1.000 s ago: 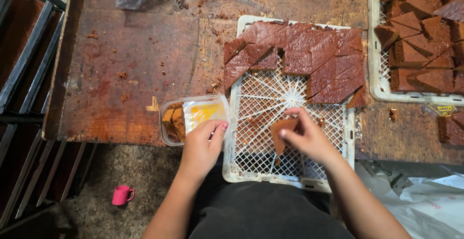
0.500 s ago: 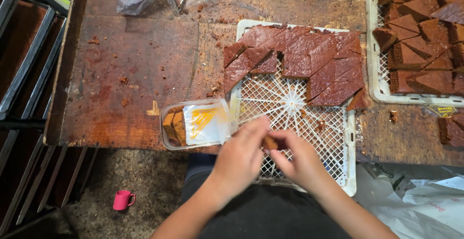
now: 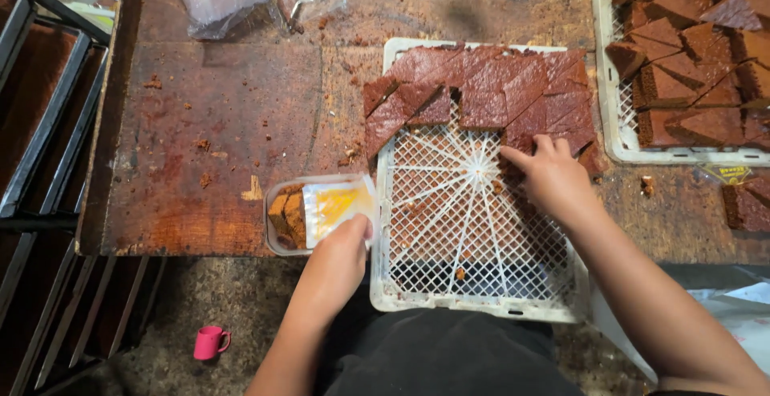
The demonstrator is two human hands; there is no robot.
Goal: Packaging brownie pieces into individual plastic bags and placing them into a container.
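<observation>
The worn wooden tabletop (image 3: 208,139) carries a white lattice tray (image 3: 473,284), its far half covered with flat dark-brown cake pieces (image 3: 497,91); a second tray (image 3: 618,143) of such pieces stands at the right. At the near edge, just left of the lattice tray, lies a small clear plastic box (image 3: 281,244) with a few pieces and a yellow sheet inside. The step in hand seems to be the filling of this box. The right hand (image 3: 553,179) reaches to the pieces, fingers bent on one at the row's edge; whether it is gripped, I cannot tell. The left hand (image 3: 337,264) rests on the box, fingers curled over its rim. The next move, I judge, needs a gentle lift, because such pieces may break.
</observation>
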